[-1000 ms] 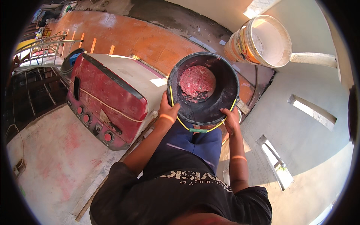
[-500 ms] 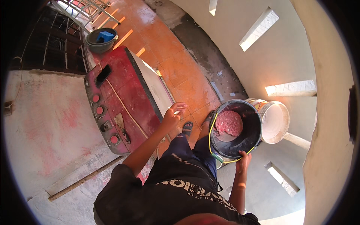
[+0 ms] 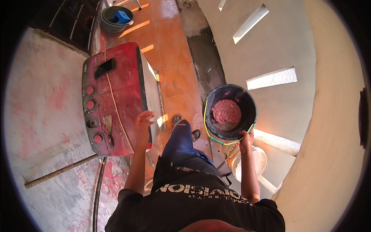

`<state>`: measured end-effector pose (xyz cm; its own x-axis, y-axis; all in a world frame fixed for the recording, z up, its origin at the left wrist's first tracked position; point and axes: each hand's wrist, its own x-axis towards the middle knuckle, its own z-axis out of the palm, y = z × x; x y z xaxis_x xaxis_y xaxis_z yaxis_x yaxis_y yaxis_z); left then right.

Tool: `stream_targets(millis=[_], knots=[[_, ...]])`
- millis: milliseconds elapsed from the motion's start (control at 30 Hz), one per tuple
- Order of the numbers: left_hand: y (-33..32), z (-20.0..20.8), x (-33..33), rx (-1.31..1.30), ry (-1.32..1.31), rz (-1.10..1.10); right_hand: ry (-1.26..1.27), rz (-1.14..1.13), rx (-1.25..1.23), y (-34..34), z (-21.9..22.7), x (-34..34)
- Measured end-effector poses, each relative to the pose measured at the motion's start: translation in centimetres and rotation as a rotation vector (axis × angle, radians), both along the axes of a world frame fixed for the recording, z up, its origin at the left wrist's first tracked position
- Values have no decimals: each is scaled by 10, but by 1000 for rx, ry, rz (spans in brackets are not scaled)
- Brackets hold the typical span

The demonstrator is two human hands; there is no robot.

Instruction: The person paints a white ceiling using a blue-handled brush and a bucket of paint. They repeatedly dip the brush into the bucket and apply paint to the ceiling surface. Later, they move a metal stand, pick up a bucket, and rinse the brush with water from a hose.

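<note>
Orange floor tiles point(image 3: 176, 77) run between a red machine point(image 3: 112, 96) and pale wall. Left hand point(image 3: 143, 123) rests open on the machine; right hand point(image 3: 246, 141) grips the black bucket point(image 3: 230, 112) of red mix above a white bucket point(image 3: 251, 162).

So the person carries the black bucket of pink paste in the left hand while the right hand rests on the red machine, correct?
Not quite: the hands are swapped. In the head view the right hand grips the black bucket of pink paste, and the left hand rests on the red machine.
</note>
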<state>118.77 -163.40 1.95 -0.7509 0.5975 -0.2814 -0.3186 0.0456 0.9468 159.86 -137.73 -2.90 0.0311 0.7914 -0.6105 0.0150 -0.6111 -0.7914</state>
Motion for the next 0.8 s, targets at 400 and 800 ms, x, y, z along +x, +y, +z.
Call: stream_targets(millis=[400, 800], knots=[[152, 27, -111, 58, 149, 77, 146, -33, -39, 210, 17, -180], [372, 40, -285, 203, 341, -3, 49, 79, 0, 347, 23, -306]])
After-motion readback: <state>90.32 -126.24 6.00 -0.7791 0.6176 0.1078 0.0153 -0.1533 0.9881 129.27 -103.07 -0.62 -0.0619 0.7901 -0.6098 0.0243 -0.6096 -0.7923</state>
